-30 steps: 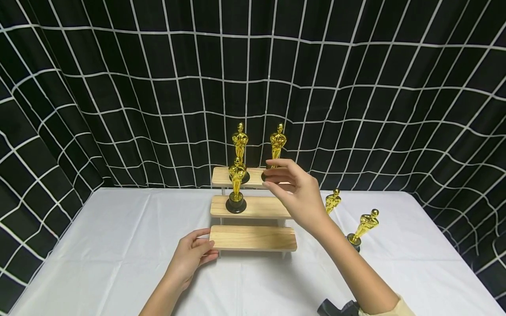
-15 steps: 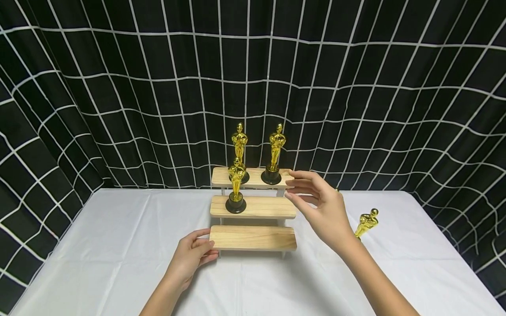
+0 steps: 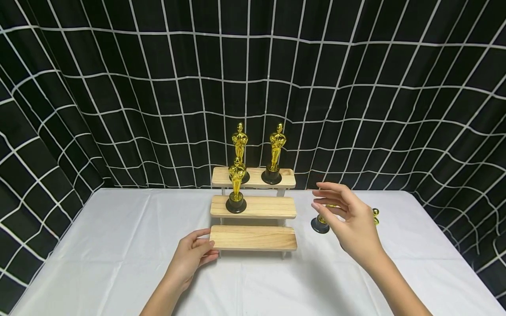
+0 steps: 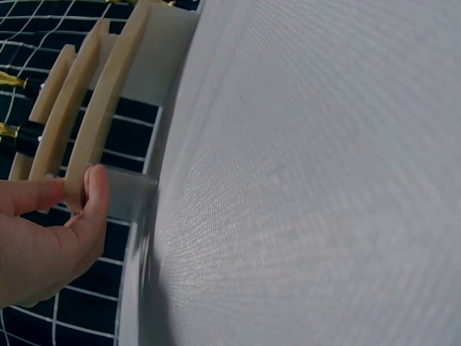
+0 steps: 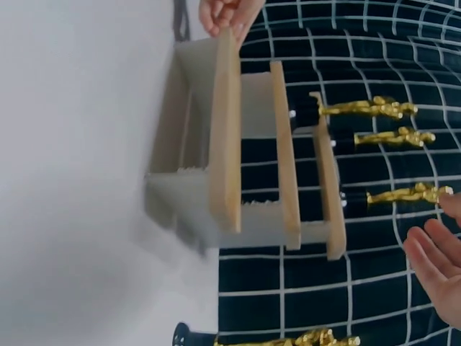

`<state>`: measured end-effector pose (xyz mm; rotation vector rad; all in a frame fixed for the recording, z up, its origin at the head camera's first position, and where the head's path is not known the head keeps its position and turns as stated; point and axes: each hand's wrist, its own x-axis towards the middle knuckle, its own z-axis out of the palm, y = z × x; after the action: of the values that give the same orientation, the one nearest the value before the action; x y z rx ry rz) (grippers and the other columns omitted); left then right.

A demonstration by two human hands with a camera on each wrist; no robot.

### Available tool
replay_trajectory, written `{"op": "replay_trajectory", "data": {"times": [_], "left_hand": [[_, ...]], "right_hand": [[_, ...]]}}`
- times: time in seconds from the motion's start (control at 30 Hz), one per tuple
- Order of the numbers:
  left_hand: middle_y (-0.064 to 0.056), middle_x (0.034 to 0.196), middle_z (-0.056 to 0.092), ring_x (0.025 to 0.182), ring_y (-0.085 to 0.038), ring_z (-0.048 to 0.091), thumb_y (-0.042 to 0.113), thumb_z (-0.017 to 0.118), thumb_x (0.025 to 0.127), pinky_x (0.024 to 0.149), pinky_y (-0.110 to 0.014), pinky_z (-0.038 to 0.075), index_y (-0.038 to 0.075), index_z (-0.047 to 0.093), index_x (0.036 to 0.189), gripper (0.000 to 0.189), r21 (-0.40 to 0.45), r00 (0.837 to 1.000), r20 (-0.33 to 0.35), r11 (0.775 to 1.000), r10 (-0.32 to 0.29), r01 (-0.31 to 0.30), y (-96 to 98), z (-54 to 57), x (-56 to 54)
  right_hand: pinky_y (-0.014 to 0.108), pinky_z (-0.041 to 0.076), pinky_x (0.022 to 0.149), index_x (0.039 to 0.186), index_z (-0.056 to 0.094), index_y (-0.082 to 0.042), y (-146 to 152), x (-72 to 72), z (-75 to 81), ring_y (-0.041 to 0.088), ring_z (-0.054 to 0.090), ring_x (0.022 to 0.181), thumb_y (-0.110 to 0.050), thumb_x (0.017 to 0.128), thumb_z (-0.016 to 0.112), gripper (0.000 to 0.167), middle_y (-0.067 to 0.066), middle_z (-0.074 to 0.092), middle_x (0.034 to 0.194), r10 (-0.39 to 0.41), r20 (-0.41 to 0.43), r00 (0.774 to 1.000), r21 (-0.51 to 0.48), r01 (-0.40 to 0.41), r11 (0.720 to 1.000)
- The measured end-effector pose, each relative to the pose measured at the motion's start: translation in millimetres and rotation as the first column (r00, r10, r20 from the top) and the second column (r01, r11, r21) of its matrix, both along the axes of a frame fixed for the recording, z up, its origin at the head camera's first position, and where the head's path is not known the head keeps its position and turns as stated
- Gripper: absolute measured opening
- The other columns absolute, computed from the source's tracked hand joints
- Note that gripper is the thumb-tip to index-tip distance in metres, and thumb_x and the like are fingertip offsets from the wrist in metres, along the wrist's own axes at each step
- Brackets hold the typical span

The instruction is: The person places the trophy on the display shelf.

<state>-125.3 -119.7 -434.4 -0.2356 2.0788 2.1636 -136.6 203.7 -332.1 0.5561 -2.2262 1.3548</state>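
Note:
My left hand (image 3: 192, 254) pinches the left end of the lowest shelf of a three-tier wooden display stand (image 3: 253, 238), thumb above and fingers below in the left wrist view. Two gold statuette trophies stand on the top shelf, a left one (image 3: 239, 139) and a right one (image 3: 278, 142). Another trophy (image 3: 236, 184) stands at the left of the middle shelf. My right hand (image 3: 352, 219), fingers spread and bent with nothing between them, hovers right of the stand. It partly hides a trophy with a black base (image 3: 320, 224) and most of another trophy (image 3: 376, 212).
A white cloth (image 3: 130, 232) covers the table. Behind it and at both sides hangs a black curtain (image 3: 170, 101) with a white grid. The stand's pale side supports (image 5: 191, 209) rest on the cloth.
My right hand has moved right and down, from beside the top shelf's right trophy to over the table trophies. The left hand and the stand have stayed put.

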Motion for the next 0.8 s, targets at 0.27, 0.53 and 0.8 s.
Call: {"op": "replay_trajectory", "data": {"times": [0.27,0.53,0.8], "left_hand": [[-0.021,0.104,0.068,0.083,-0.019,0.073,-0.008,0.054,0.102,0.078,-0.026,0.069,-0.017,0.047,0.144,0.044,0.007,1.0,-0.006,1.0,0.005,-0.005,0.4,1.3,1.0],[-0.021,0.103,0.068,0.081,-0.018,0.072,-0.008,0.054,0.102,0.078,-0.027,0.069,-0.017,0.046,0.145,0.044,0.003,1.0,-0.007,1.0,0.009,-0.009,0.9,-0.3,-0.8],[-0.02,0.102,0.068,0.081,-0.018,0.072,-0.009,0.054,0.102,0.078,-0.028,0.069,-0.017,0.046,0.146,0.045,0.003,1.0,-0.005,1.0,0.011,-0.011,0.7,-0.6,-0.6]], "right_hand": [[0.01,0.061,0.087,0.129,0.066,0.002,16.4,7.7,-8.7,-0.003,0.071,0.101,0.018,0.087,0.075,0.045,-0.018,0.073,0.112,-0.05,-0.008,0.999,0.001,0.05,0.999],[0.008,0.059,0.089,0.129,0.066,0.005,36.5,17.1,-12.7,-0.007,0.069,0.101,0.02,0.086,0.075,0.047,-0.021,0.071,0.113,-0.136,-0.015,0.991,0.025,0.137,0.99],[0.003,0.055,0.089,0.129,0.066,0.006,59.9,23.0,-19.2,-0.01,0.069,0.1,0.021,0.085,0.075,0.047,-0.026,0.071,0.111,-0.226,-0.032,0.974,0.028,0.226,0.974]]}}
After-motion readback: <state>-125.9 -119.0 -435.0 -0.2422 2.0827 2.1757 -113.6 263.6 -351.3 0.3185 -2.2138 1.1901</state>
